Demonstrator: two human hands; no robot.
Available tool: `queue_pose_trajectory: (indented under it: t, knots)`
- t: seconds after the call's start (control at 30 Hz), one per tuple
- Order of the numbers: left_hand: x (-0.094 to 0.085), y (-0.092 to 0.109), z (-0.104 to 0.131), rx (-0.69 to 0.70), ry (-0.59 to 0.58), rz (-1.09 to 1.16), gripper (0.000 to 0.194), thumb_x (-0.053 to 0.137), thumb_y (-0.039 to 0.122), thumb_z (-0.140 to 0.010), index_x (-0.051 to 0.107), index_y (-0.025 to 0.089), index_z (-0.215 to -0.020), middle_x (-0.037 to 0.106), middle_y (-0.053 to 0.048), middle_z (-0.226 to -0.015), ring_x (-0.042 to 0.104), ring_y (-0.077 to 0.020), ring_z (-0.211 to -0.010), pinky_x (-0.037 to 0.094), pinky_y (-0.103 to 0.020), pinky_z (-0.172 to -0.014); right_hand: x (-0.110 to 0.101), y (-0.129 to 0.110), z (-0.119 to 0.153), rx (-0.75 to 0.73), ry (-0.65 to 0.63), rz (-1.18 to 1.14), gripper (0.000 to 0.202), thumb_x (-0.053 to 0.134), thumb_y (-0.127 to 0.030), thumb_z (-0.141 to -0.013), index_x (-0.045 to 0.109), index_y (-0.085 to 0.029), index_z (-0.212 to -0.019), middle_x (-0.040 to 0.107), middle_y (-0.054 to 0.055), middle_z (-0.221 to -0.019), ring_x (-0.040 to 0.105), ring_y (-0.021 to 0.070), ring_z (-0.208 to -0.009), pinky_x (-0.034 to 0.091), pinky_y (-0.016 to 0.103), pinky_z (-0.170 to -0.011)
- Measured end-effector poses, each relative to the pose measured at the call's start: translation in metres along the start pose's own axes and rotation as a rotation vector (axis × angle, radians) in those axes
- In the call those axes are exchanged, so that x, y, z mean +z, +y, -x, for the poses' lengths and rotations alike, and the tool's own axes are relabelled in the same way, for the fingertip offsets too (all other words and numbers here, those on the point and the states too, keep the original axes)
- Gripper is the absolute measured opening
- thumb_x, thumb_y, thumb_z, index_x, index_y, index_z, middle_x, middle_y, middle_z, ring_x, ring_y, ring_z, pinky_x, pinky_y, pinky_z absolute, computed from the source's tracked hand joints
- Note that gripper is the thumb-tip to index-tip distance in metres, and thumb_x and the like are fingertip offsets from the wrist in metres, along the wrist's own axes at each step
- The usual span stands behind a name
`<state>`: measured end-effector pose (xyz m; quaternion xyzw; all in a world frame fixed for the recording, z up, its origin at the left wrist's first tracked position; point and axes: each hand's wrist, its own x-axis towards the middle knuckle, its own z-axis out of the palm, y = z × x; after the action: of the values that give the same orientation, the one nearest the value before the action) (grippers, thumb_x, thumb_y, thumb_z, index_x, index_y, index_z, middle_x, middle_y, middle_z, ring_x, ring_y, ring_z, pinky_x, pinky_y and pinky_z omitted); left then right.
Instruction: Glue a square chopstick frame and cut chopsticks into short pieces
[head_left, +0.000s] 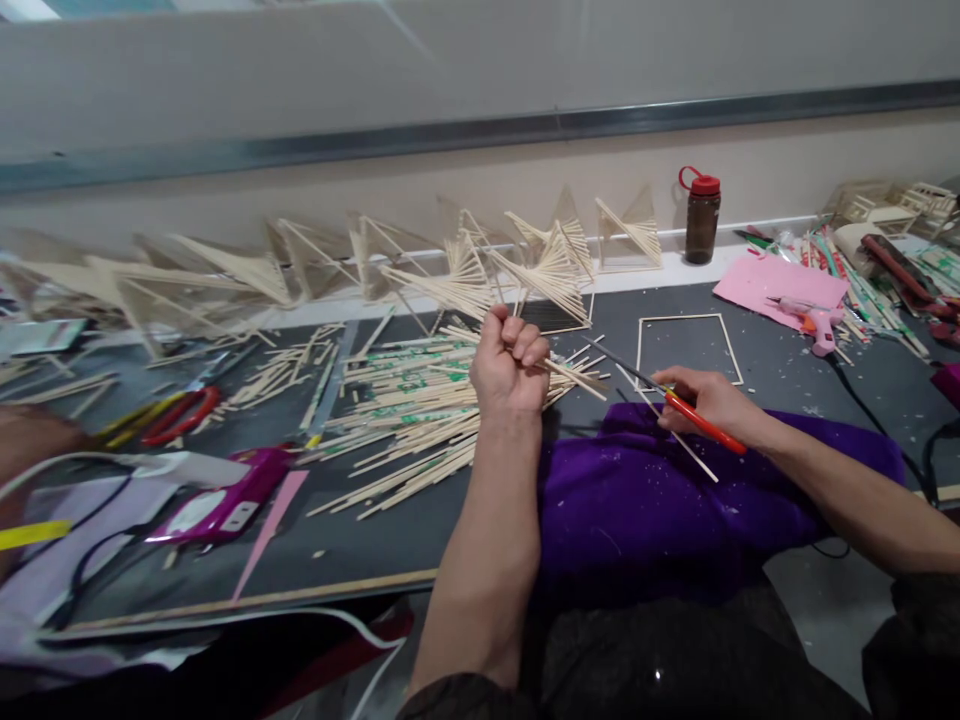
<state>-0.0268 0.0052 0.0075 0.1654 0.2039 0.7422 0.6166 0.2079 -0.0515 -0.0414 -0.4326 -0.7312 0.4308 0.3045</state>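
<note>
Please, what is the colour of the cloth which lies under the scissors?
The cloth is deep purple; the head view shows it best.

Bench (390, 545), far edge: we log a row of stick models (551, 272), bottle (701, 222) to their right. Loose sticks (420, 415) mid-bench, left of a cloth (645, 500) lapping the near edge. Behind the cloth, a frame (681, 317); farther right, a glue gun (819, 322) partly on a sheet (772, 285).
</note>
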Motion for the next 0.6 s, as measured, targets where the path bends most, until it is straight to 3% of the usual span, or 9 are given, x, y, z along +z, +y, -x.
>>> queue_pose_trajectory:
  t: [0.37, 0.6]
  knots:
    - [-0.001, -0.018, 0.009, 0.219, -0.053, -0.349, 0.024, 0.057, 0.038, -0.089, 0.063, 0.017, -0.079, 0.031, 0.01, -0.04, 0.02, -0.003, -0.03, 0.014, -0.016, -0.028, -0.001, -0.004, 0.001, -0.002, 0.008, 0.017, 0.039, 0.068, -0.028, -0.071, 0.063, -0.018, -0.108, 0.061, -0.002, -0.072, 0.053, 0.0115, -0.063, 0.042, 0.026, -0.061]
    - [-0.002, -0.038, 0.017, 0.36, -0.186, -0.531, 0.032, 0.069, 0.049, -0.076, 0.069, 0.017, -0.08, 0.038, 0.009, -0.043, 0.025, -0.0028, -0.033, 0.017, -0.018, -0.031, -0.001, -0.006, 0.001, 0.006, -0.001, 0.024, 0.039, 0.069, -0.025, -0.071, 0.063, -0.019, -0.109, 0.061, -0.002, -0.072, 0.052, 0.0115, -0.064, 0.043, 0.025, -0.061]
